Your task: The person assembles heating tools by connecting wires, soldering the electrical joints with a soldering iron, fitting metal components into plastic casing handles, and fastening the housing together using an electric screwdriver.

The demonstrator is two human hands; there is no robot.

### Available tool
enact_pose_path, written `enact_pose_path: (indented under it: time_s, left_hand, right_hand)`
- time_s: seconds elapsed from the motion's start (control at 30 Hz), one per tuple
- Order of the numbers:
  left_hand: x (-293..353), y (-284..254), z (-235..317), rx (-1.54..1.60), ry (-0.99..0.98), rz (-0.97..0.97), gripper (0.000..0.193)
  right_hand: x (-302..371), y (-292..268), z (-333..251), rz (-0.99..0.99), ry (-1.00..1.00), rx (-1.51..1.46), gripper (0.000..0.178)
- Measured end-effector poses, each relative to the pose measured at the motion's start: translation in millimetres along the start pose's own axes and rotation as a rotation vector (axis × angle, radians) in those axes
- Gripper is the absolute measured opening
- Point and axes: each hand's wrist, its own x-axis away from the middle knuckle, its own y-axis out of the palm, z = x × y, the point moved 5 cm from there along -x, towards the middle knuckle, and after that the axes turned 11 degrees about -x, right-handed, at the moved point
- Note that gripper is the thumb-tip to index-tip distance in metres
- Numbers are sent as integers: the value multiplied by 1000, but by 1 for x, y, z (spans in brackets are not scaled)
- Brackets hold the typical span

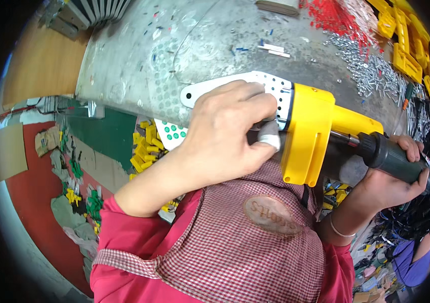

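Text noted: brown lettering, partly legible, on a tan oval patch of the red-and-white checked cloth apron.

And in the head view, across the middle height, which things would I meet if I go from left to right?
Tan board, green panel, pile of yellow parts, left hand, yellow housing, dark green power driver.

Yellow boxy plastic housing w/ post jutting R, butted vs. white flat perforated panel on L. Dark-green cylindrical driver at R, sl. tilted, metal shaft aimed L twd housing.
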Motion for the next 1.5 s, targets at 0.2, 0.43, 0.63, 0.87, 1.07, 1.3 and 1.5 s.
enact_pose_path:
  time_s: [0.2,0.43,0.63,0.87,1.07,1.3,1.5]
  left_hand:
    - [0,0,1,18,11,10,19]
    - [-3,2,2,-32,98,-71,19]
    - [1,-2,-13,123,2,-52,16]
    - [-4,0,-22,249,-53,-38,16]
    - [-7,1,-21,258,48,-35,13]
    - [-14,0,-22,360,-8,-215,13]
    - [-82,-4,-10,-181,298,-111,17]
  right_hand:
    - [-3,3,1,-33,42,-93,33]
    - [-4,4,5,-53,70,-136,31]
    - [-4,9,3,-56,48,-100,32]
    - [-6,10,5,-51,49,-82,33]
    - [-5,13,9,-69,17,-112,33]
    - [0,23,3,-46,1,-61,35]
    - [-17,38,-10,-217,50,-10,40]
